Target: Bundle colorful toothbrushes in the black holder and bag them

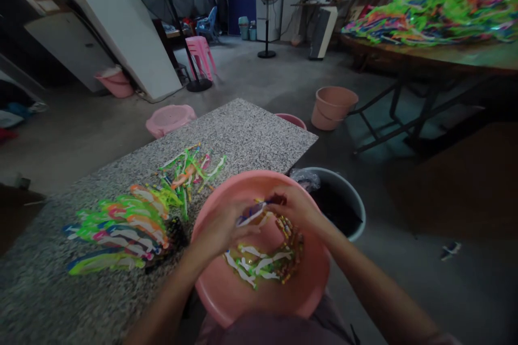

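Observation:
Both of my hands are inside a pink plastic basin [214, 302] that rests on my lap. My left hand [230, 226] is closed on a blue-and-white plastic strip [253, 215], holding its left part. At the strip's other end, my right hand [295, 205] has its fingers pinched together, partly hiding it. Below them in the basin lie several white-and-green strips [259, 264]. A curved row of small gold-coloured pieces [289, 248] lies beside those, under my right wrist.
Bundled coloured strips [125, 226] and a looser heap [190, 170] lie on the speckled stone table [251, 129] at left. A grey bucket [358, 199] with a dark inside stands right of the basin. A round table [445, 54] bears a large colourful pile [445, 8].

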